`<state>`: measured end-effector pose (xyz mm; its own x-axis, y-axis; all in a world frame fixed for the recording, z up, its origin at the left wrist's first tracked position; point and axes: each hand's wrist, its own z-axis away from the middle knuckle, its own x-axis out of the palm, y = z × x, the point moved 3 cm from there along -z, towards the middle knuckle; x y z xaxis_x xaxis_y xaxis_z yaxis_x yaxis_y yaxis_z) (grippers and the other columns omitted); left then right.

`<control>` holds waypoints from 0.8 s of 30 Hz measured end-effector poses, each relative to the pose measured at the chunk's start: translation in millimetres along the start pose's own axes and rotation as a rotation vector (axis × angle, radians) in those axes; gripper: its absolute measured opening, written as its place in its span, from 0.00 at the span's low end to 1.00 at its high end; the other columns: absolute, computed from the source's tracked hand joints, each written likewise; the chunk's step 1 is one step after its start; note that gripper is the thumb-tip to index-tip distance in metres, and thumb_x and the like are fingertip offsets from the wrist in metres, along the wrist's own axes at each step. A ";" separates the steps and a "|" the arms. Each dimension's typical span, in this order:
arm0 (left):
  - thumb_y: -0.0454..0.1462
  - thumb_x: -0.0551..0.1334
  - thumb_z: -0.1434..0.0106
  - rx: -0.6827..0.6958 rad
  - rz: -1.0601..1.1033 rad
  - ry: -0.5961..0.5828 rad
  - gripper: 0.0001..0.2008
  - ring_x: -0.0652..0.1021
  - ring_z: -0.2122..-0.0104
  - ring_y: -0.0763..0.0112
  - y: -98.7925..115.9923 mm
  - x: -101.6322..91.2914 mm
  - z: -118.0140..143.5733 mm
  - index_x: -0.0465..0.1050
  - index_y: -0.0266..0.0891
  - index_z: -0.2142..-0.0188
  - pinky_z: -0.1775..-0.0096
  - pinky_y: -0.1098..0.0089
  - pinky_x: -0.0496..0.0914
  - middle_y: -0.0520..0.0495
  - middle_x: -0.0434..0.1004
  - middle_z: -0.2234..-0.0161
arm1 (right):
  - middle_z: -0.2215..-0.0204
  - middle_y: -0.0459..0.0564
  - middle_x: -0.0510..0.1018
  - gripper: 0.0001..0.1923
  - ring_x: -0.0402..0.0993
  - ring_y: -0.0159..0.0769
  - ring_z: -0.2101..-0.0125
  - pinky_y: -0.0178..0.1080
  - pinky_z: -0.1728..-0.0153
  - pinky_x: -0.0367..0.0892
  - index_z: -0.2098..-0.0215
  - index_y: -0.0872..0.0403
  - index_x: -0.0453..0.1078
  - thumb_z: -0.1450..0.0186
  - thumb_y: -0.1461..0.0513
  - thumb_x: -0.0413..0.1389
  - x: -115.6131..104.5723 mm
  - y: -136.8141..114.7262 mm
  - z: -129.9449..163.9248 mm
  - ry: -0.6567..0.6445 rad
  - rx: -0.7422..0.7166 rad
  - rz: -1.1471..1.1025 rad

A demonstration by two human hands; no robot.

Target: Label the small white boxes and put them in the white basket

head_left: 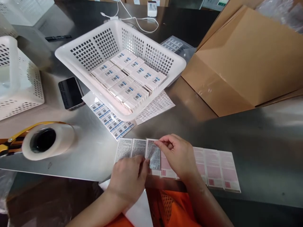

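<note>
Several flat white-and-pink boxes [214, 167] lie side by side along the table's front edge. The two leftmost boxes [124, 148] carry grey labels with dense small print. Over the third box lies a similar printed label [153, 155], slightly off the box's lower end. My right hand [178, 154] pinches this label's top right corner between thumb and forefinger. At its lower left edge my left hand [129, 176] is closed, thumb and forefinger together on the label; its other fingers curl over the labelled boxes. A white sheet [139, 208] hangs below my left wrist.
A white perforated basket [82, 74] holds rows of stickered small boxes. Sticker sheets [111, 118] lie partly beneath it. A phone [71, 93], a tape roll [50, 140] and another basket [26, 78] stand left. An open cardboard carton [246, 63] occupies the right.
</note>
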<state>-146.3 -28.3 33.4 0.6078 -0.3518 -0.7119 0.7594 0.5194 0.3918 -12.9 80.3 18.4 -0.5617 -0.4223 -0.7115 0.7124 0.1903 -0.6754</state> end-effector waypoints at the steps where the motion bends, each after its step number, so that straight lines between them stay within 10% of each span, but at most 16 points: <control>1: 0.41 0.49 0.29 0.003 -0.003 -0.001 0.19 0.78 0.72 0.58 0.1 -0.1 -0.3 0.73 0.42 0.71 0.70 0.65 0.54 0.45 0.81 0.72 | 0.72 0.42 0.78 0.11 0.73 0.34 0.72 0.35 0.70 0.61 0.71 0.48 0.75 0.35 0.52 0.60 0.4 0.1 -0.2 0.001 0.007 0.007; 24: 0.41 0.51 0.31 0.015 -0.049 -0.030 0.18 0.78 0.73 0.59 0.0 -4.7 -7.5 0.73 0.42 0.74 0.72 0.65 0.51 0.45 0.80 0.74 | 0.75 0.40 0.77 0.11 0.72 0.31 0.75 0.34 0.73 0.60 0.72 0.48 0.74 0.36 0.52 0.60 2.7 0.3 -1.4 0.038 0.001 0.047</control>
<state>-151.0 -20.8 32.3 0.5765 -0.4000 -0.7125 0.7916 0.4896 0.3656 -14.7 80.4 16.0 -0.5433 -0.3792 -0.7490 0.7385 0.2083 -0.6412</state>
